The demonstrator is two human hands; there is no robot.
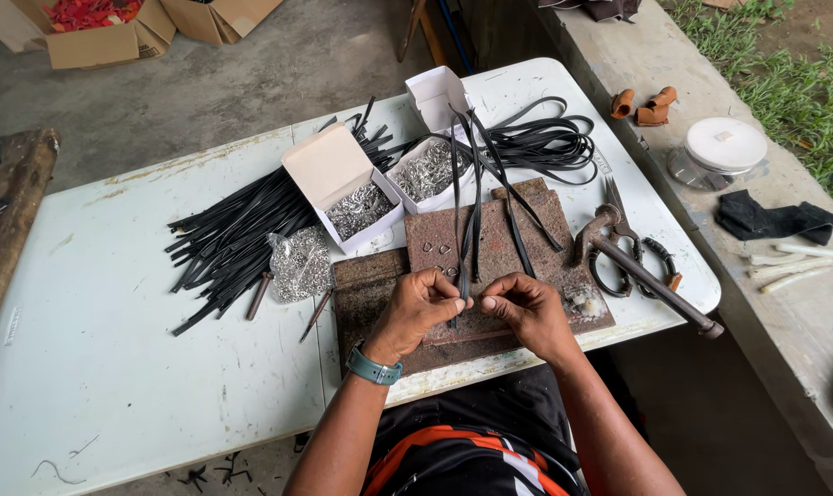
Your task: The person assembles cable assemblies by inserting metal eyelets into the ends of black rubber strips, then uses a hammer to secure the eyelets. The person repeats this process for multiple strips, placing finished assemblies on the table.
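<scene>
White folding table as landmark. On its far middle: two open white boxes of small silver metal pieces, a clear bag of the same just beside them. Left of the boxes, a loose heap of cut black strips. Near the table's right edge: hammer lying over scissors. Off the table to the right, on a concrete ledge: clear lidded jar, black cloth. Beyond the far left corner: cardboard boxes.
</scene>
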